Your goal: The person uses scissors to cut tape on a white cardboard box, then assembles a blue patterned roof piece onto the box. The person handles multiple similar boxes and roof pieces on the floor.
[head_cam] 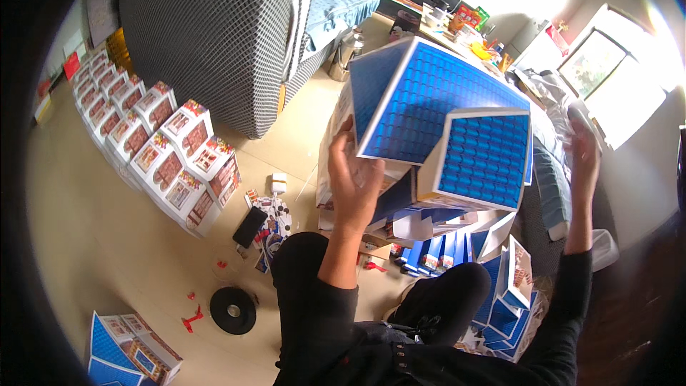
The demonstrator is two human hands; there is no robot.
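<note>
A model house of printed card with a blue tiled roof (pixel 429 102) is held up in front of me. My left hand (pixel 353 182) grips its left lower edge, thumb toward me and fingers behind. A smaller blue-roofed gable (pixel 482 158) juts from the house's near side. Off to the right, my right hand (pixel 584 145) is raised apart from the house. A blurred greyish shape lies along its fingers, and I cannot tell whether it is a held thing. Below the house lie blue-edged card pieces (pixel 439 252), partly hidden by my knees.
Rows of printed card house bodies (pixel 166 166) stand at left. Another blue-roofed house (pixel 134 351) sits lower left. A phone (pixel 250 227), a white adapter (pixel 278 183), card cut-outs (pixel 276 220), a black disc (pixel 233 311) and red pieces (pixel 193 320) lie on the floor. More blue-roofed pieces (pixel 504 295) lie right.
</note>
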